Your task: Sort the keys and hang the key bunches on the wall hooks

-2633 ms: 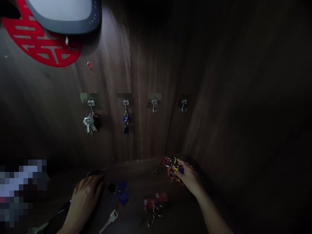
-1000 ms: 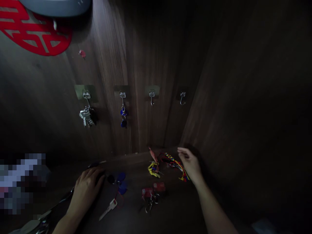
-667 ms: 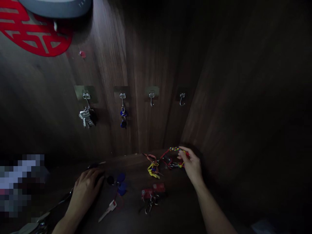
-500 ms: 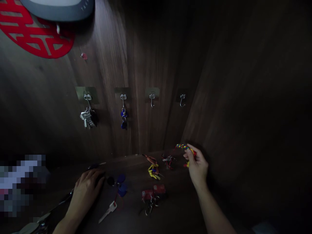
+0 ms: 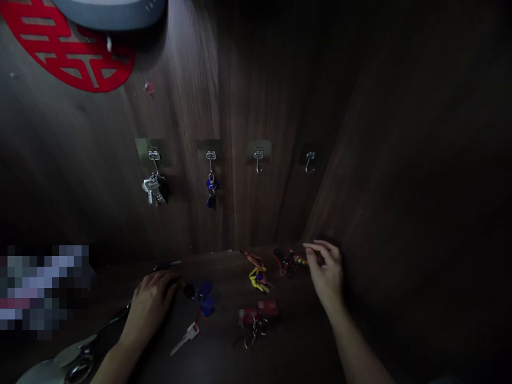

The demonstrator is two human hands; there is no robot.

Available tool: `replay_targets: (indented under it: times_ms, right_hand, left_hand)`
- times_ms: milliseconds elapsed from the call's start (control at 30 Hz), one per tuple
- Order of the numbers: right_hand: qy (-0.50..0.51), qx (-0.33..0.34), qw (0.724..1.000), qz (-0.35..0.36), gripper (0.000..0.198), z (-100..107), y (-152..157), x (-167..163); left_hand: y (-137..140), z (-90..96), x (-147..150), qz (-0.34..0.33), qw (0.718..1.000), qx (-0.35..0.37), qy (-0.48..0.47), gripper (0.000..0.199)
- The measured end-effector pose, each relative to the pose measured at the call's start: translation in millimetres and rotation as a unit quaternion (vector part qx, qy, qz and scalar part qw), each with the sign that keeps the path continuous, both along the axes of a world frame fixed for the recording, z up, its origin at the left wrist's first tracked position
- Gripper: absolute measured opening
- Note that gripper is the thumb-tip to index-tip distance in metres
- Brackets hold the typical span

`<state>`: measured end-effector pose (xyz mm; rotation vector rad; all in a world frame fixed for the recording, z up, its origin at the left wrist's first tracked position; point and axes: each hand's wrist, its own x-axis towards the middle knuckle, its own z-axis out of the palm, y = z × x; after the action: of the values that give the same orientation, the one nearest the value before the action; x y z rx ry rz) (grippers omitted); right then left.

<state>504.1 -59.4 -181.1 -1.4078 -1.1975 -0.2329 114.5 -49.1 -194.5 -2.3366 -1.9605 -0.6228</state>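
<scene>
My right hand (image 5: pixel 326 272) is at the back right of the dark wooden shelf, thumb and fingers apart with nothing between them. Just left of its thumb lies a multicoloured braided cord (image 5: pixel 300 260), against a bunch of keys with red cord (image 5: pixel 284 261). My left hand (image 5: pixel 152 301) rests palm down on the shelf, fingers stretched out. To its right are blue key fobs (image 5: pixel 207 305) and a silver key (image 5: pixel 186 337) on red string. A yellow and brown keychain (image 5: pixel 258 274) and red tags on key rings (image 5: pixel 253 320) lie between my hands.
Metal hooks line the wooden wall. One holds a bunch of silver keys (image 5: pixel 153 189), another blue fobs (image 5: pixel 211 192); two hooks (image 5: pixel 258 160) to the right hang bare. A red cut-out decoration (image 5: pixel 76 66) and a grey cap (image 5: pixel 116 18) are at upper left.
My right hand has let go of the braided cord, which now lies on the shelf beside the red-corded keys. The whole view has shifted slightly; my left hand stays on the shelf.
</scene>
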Motion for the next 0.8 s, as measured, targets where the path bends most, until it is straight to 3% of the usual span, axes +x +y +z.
replay_targets:
  times_ms: [100, 200, 267, 333, 467, 567, 700, 800]
  right_hand:
    - [-0.049, -0.071, 0.986, 0.143, 0.023, -2.5, -1.9, -21.1]
    - [-0.141, -0.185, 0.927, 0.295, 0.034, -9.4, -5.2, -46.6]
    - [-0.188, -0.242, 0.889, 0.34, 0.038, -15.6, -5.7, -56.3]
    - [-0.202, -0.271, 0.882, 0.327, 0.031, -21.5, -3.4, -56.1]
    - [-0.179, -0.243, 0.929, 0.216, 0.018, -25.9, 4.6, -36.9]
    - [-0.126, -0.172, 0.966, 0.148, 0.02, -20.5, 6.4, -28.0]
    - [-0.102, -0.096, 0.979, 0.147, 0.026, -11.3, 2.1, -34.6]
    - [-0.1, -0.099, 0.976, 0.163, 0.03, -9.3, -0.5, -42.2]
  left_hand:
    - [-0.8, 2.0, -2.1, 0.0, 1.0, -0.001, -0.005, 0.032]
    - [-3.8, 7.4, -2.7, 0.012, 1.0, -0.01, 0.0, 0.035]
    - [-6.2, 11.9, -2.7, 0.032, 0.999, -0.016, 0.009, 0.036]
    - [-7.8, 15.7, -3.4, 0.058, 0.998, -0.013, 0.016, 0.033]
    - [-5.8, 16.1, -6.8, 0.067, 0.998, 0.014, 0.008, 0.03]
    - [-2.1, 10.5, -6.8, -0.029, 0.999, 0.018, -0.041, 0.031]
    - [-2.9, 3.6, -0.1, -0.201, 0.974, -0.049, -0.096, 0.027]
    - [-6.4, 3.8, 4.7, -0.222, 0.967, -0.061, -0.107, 0.023]
